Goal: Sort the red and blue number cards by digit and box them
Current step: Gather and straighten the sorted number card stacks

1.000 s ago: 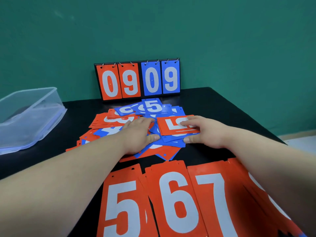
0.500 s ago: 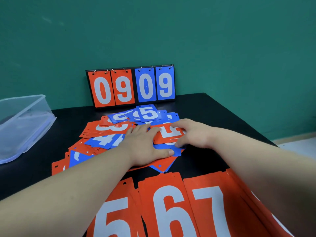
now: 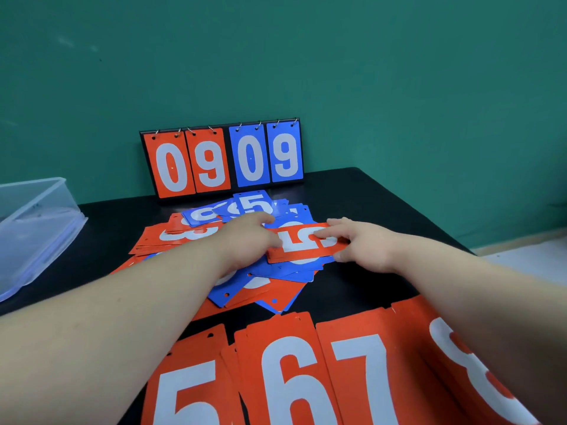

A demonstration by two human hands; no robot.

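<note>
wall (image 3: 399, 72): plain teal-green | table (image 3: 352, 188): black — set against wall | floor (image 3: 535, 266): pale, far right

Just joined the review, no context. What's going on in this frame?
A person is sorting number cards on a black table. The right hand pinches one end of a sideways red 5 card lying on top of the mixed pile of red and blue cards. The left hand rests flat on the pile beside it. A sorted row of red 5, 6, 7 and 8 lies at the near edge. The clear box sits off to the left, apart from the cards.
</note>
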